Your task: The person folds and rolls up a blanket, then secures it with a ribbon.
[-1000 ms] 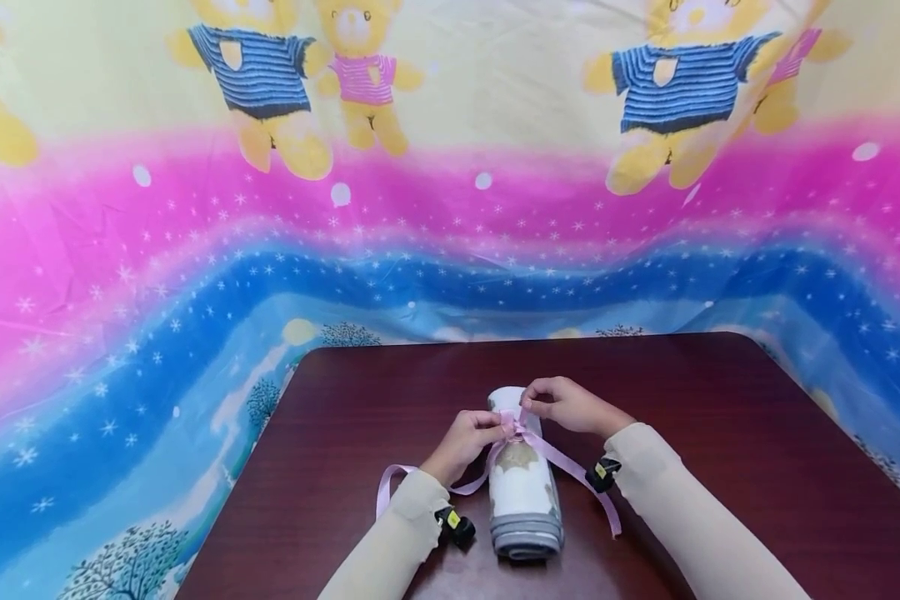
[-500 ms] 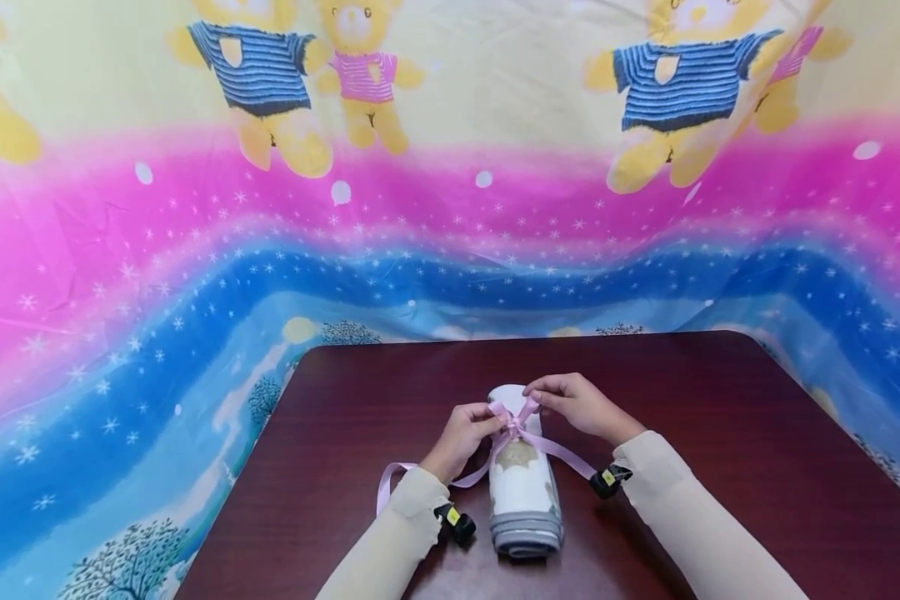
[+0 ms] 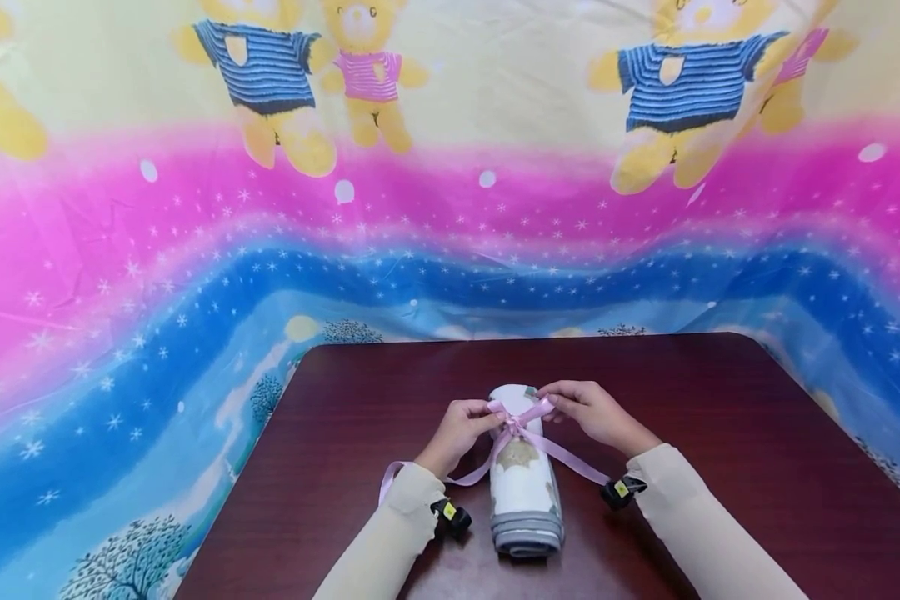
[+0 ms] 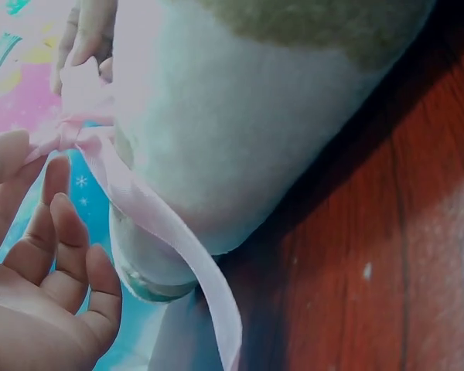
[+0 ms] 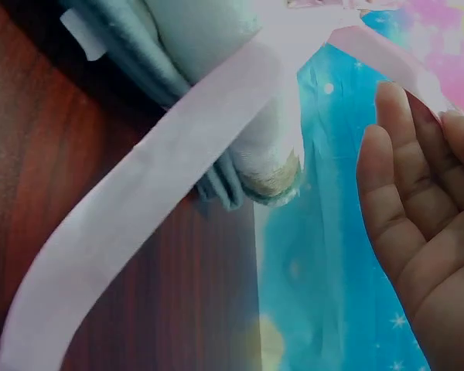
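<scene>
A rolled blanket (image 3: pixel 525 492), white with tan patches and a grey edge, lies lengthwise on the table. Round its upper part runs a pink ribbon (image 3: pixel 566 457), knotted on top with a bow loop to each side. My left hand (image 3: pixel 459 432) pinches the left loop between thumb and forefinger; the other fingers are loosely bent in the left wrist view. At the far right of the knot, my right hand (image 3: pixel 594 412) pinches the right loop by its end. One ribbon tail hangs to the left, the other slants right toward the right wrist.
The dark red-brown table (image 3: pixel 375 392) extends on all sides of the roll. Behind it hangs a curtain (image 3: pixel 450 200) printed with bears and snowflakes. Each sleeve cuff carries a small black camera (image 3: pixel 621 492).
My right hand has moved right and slightly down, drawing the right loop outward. Both bow loops now stand out from the knot. The left hand has shifted slightly left; the roll stays put.
</scene>
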A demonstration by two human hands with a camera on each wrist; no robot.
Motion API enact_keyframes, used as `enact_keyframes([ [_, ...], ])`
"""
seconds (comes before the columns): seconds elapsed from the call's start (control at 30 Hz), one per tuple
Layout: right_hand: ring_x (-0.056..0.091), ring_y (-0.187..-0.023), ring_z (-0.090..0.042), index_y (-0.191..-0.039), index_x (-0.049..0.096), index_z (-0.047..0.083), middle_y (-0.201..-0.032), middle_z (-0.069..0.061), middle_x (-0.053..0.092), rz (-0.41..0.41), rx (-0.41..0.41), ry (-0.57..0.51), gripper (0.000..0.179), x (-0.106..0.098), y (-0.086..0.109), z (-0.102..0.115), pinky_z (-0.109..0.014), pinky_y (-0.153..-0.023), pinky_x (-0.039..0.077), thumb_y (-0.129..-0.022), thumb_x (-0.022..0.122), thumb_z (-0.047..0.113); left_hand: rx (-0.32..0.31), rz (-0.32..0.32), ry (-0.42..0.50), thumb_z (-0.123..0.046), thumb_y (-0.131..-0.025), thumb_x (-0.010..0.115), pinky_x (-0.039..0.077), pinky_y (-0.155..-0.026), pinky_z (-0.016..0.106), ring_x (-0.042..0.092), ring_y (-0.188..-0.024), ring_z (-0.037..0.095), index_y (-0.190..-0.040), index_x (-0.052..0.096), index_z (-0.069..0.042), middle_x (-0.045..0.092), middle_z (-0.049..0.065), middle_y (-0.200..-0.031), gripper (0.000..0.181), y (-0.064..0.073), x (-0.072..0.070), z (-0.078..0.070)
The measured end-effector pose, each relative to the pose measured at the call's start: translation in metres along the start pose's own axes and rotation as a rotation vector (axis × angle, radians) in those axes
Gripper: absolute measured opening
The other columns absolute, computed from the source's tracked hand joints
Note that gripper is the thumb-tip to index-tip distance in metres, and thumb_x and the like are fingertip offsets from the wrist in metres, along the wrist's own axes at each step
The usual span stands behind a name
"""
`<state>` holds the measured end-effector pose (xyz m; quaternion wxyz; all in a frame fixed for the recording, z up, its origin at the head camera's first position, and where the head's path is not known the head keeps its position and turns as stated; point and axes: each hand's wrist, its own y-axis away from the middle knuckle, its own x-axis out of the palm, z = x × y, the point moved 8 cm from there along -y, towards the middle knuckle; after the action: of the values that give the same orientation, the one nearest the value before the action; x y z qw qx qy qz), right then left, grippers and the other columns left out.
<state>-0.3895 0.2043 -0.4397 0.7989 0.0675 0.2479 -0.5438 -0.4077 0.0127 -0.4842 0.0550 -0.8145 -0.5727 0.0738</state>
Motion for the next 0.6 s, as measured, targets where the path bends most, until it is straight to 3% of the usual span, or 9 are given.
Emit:
enact_keyframes([
  [0.23,0.062,-0.091,-0.045,-0.119,0.063,-0.001,-0.097,-0.018,0.067,-0.03,0.051,-0.019,0.025,0.0,0.007,-0.009,-0.055,-0.081,0.051,-0.103,0.049,0.011,0.017,0.02,-0.049,-0.004,-0.088,0.07,0.051,-0.078,0.047,0.058,-0.075,0.008,-0.095,0.072,0.009,0.069,-0.001,-0.081,0.015,0.015,0.0,-0.036],
  [0.37,0.062,-0.09,-0.045,-0.118,0.063,0.0,-0.099,-0.021,0.066,-0.037,0.051,-0.041,0.024,0.0,0.011,-0.013,-0.056,-0.08,0.051,-0.103,0.049,0.012,0.022,0.026,-0.057,-0.004,-0.087,0.071,0.048,-0.083,0.057,0.06,-0.075,0.005,-0.096,0.073,0.009,0.07,0.001,-0.083,0.016,0.015,-0.001,-0.037],
  [0.6,0.063,-0.089,-0.044,-0.117,0.063,0.0,-0.094,-0.019,0.067,-0.054,0.052,-0.047,0.025,-0.002,0.016,-0.021,-0.057,-0.079,0.051,-0.103,0.05,0.015,0.023,0.037,-0.066,-0.003,-0.086,0.071,0.047,-0.084,0.058,0.06,-0.077,0.006,-0.096,0.072,0.01,0.071,0.002,-0.084,0.016,0.015,-0.004,-0.036],
])
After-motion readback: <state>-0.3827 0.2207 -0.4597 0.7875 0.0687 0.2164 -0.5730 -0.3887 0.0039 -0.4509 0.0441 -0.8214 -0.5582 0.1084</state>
